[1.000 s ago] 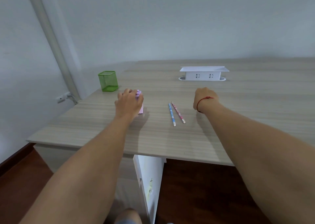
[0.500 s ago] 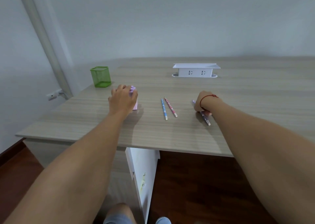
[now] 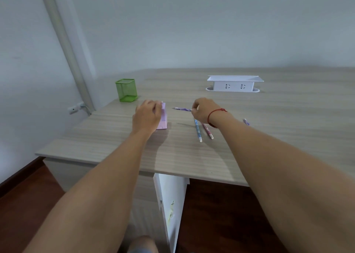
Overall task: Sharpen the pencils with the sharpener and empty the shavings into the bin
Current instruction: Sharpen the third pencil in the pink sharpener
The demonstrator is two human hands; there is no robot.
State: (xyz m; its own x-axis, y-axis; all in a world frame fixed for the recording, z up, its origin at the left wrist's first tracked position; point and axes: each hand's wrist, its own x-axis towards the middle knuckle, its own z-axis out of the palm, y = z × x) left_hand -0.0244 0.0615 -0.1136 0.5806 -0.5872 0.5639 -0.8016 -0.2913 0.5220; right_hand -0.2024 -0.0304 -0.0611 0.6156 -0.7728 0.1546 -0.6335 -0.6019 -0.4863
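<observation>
Purple pencil now aloft near sharpener

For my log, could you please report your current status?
Left hand holds sharpener. Right hand pinches purple pencil, tip aimed at sharpener, not inserted. Nothing between them.

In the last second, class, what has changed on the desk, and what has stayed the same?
The right hand took hold of a purple pencil, lifted it and carried it left, tip towards the sharpener. The left hand still holds the sharpener; the blue pencil, pink pencil and green bin stayed put.
</observation>
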